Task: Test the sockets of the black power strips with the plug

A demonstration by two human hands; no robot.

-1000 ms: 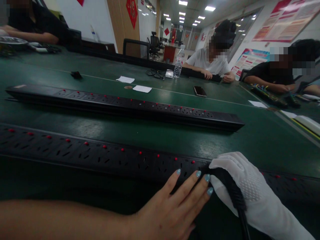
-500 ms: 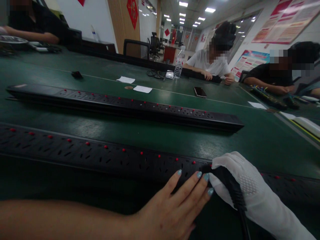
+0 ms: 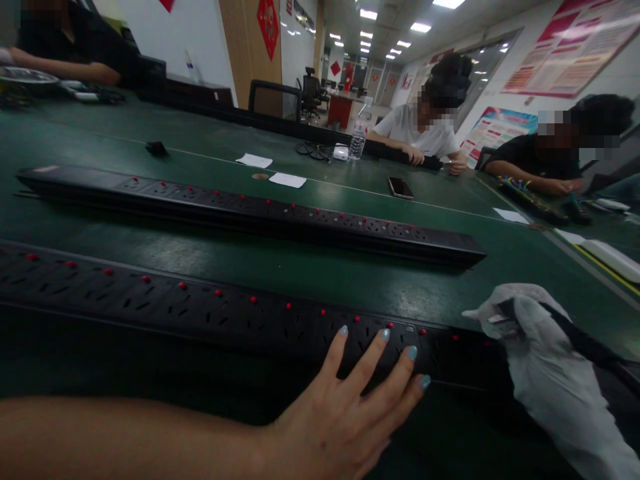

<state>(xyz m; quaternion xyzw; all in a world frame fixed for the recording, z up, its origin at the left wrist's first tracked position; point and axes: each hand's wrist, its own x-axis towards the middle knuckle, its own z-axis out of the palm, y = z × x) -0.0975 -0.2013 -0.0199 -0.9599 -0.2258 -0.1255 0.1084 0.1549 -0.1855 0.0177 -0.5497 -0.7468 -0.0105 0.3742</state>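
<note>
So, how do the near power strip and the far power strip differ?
The left hand covers part of the near power strip; no hand touches the far power strip. The near one is cut off by the left picture edge; the far one shows both ends. Both are black with a row of red dots.

Cannot see the left end of the near power strip (image 3: 160, 297), cut off by the left edge, nor the patch beneath the left hand (image 3: 345, 407). Cannot follow its right stretch behind the blurred, gloved right hand (image 3: 537, 357). Cannot judge the full shape of the black plug (image 3: 573, 327), partly under the fingers (image 3: 493, 323). Cannot trace the cord (image 3: 617, 365) past the right edge, nor read the tiny marks on the far power strip (image 3: 225, 207).
</note>
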